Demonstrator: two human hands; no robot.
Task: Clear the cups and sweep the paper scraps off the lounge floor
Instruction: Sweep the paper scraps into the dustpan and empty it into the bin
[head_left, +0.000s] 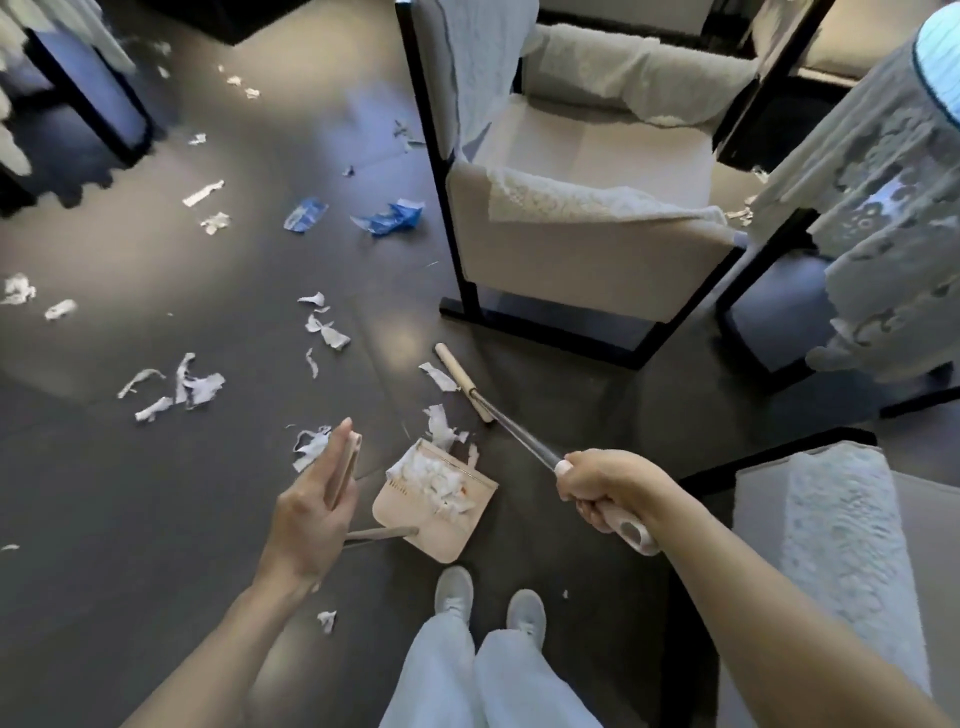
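Observation:
A beige dustpan (415, 525) sits on the dark floor in front of my feet, holding a heap of white paper scraps (436, 480). My left hand (311, 519) holds the top of the dustpan's long handle (344, 467). My right hand (605, 493) grips the pink handle of a broom; its metal shaft runs up and left to the narrow beige broom head (462, 382) lying on the floor beyond the pan. More white scraps (182, 387) lie scattered to the left and ahead. Two blue wrappers (387, 218) lie farther off. No cups are in view.
A beige armchair with a black frame (587, 208) stands just beyond the broom head. A table under a lace cloth (883, 218) is at the right, another chair (841, 545) at the near right. More dark-framed furniture (78, 93) stands at the far left.

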